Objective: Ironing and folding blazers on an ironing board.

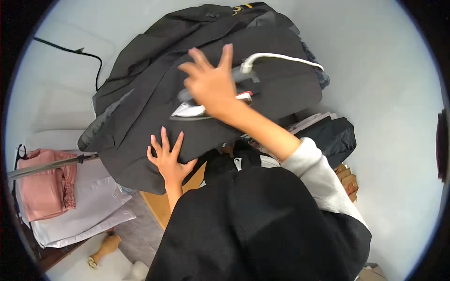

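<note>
Fingers (165, 140) of the left hand (170, 165) are fanned out flat on a dark grey jacket (276, 93), gripping nothing, the palm resting near the cloth's lower edge. Higher up and to the right, the right hand (210, 89) is over an iron (188, 111), blurred, its visible fingers stretched wide apart rather than wrapped round the handle; whether the palm touches the handle cannot be told, since the hand covers its middle. The iron sits on the jacket, near the middle of the spread cloth, its pale pointed nose toward the left and a white cord (281, 56) rising from its back end and curving off to the right. On the jacket's far side, 3 dark buttons (213, 15) show in a row, with a black-and-yellow striped piece (244, 8) just beside them. To the left, a metal bar (54, 167) runs in front of a folded pink garment (47, 189), which lies on pale cloth (93, 203). A black cable (70, 49) crosses the white surface beyond the jacket's left side. To the right of the person's pale grey sleeve (323, 180), dark folded cloth (335, 140) lies near brown items (348, 181), too small to identify.
</note>
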`<state>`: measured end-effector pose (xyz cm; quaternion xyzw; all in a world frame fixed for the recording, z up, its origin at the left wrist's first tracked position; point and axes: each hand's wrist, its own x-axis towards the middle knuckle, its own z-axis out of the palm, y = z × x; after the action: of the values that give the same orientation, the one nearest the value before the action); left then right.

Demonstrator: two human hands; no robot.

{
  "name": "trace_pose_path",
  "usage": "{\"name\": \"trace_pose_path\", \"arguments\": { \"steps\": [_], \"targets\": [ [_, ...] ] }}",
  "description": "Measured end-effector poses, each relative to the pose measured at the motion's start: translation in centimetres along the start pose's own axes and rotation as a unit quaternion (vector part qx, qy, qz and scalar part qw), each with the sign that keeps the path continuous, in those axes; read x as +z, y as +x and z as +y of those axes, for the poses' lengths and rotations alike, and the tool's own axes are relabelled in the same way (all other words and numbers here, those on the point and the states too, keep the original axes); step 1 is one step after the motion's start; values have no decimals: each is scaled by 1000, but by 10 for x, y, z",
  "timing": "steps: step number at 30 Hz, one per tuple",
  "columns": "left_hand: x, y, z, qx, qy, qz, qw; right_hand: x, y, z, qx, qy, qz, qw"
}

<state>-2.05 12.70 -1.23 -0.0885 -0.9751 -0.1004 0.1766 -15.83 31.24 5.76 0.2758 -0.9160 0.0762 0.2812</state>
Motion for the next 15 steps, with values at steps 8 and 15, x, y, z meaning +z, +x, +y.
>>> {"name": "trace_pose_path", "arguments": {
  "steps": [8,15],
  "targets": [
    [8,0,-5,13,-9,32,999,-5,-3,32,-6,-19,-91,996],
    [7,1,0,4,-22,60,998,-31,-54,160,171,-221,-95,956]
  ]
}}
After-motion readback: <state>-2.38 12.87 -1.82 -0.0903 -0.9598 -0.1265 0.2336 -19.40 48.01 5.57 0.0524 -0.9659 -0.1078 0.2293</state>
